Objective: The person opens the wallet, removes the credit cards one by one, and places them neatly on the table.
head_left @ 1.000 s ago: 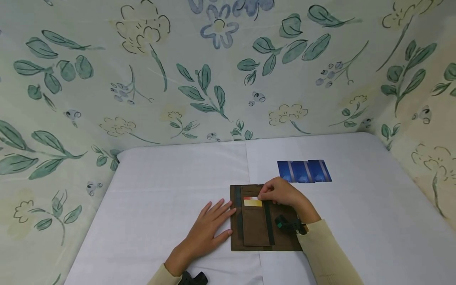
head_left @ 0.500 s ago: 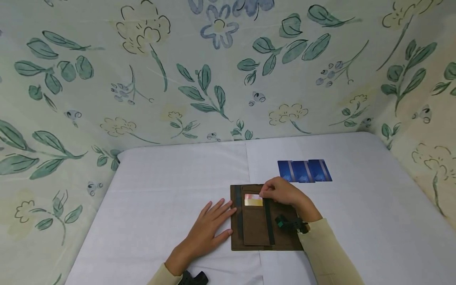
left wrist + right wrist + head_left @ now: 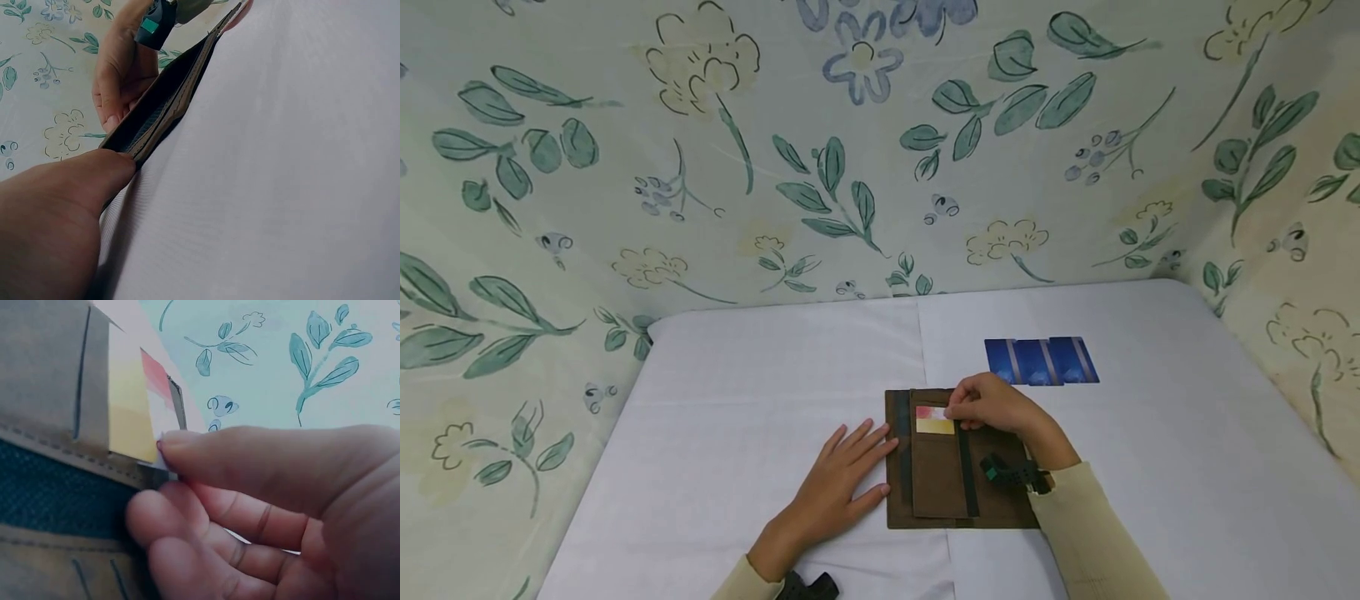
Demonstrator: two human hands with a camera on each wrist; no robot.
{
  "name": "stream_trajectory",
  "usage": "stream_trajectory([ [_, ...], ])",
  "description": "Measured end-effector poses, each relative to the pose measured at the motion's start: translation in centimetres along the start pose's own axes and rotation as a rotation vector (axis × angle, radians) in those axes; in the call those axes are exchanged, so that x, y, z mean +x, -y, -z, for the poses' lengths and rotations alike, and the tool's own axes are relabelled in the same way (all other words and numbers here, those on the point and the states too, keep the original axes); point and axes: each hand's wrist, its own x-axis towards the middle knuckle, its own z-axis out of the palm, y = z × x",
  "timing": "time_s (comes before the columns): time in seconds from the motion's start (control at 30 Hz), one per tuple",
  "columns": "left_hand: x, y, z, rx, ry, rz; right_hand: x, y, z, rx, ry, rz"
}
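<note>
Wallet (image 3: 938, 483), brown and opened out, lies on the white cloth (image 3: 760, 375) before me, with both my hands at it. With my right hand (image 3: 1000, 412) I pinch a card (image 3: 935, 426) at its right edge, my thumb (image 3: 215, 450) lying on its face; which fingertip backs it I cannot tell. My other fingers there are curled in. The card sits partly showing in a slot toward the far end of the stitched inner panel, yellow on its near part, pink-red and white on its far part. From the right wrist I see a narrow slit just nearer than the card, and a dark woven band (image 3: 967, 479) along the panel's right side.

My left hand (image 3: 842, 479) is spread wide and holds nothing closed in it; some fingertips touch the wallet's left border, and the thumb rests against that same edge, where the layers gap a little. Three blue cards (image 3: 1041, 361), each with a pale stripe, lie in a row beyond my right hand, at the far right. Floral fabric (image 3: 880, 183) rises behind the cloth, and pale sleeves (image 3: 1093, 533) reach to my wrists.
</note>
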Motion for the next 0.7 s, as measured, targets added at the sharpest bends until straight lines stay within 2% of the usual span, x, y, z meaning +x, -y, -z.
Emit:
stream_trajectory([
  [0.4,0.0,0.1,-0.1,-0.014,-0.018,-0.009,-0.3,0.4,0.1,0.003,-0.008,0.017],
  [0.7,0.0,0.0,0.1,-0.01,-0.009,-0.005,0.4,-0.7,0.0,0.022,-0.002,-0.015],
])
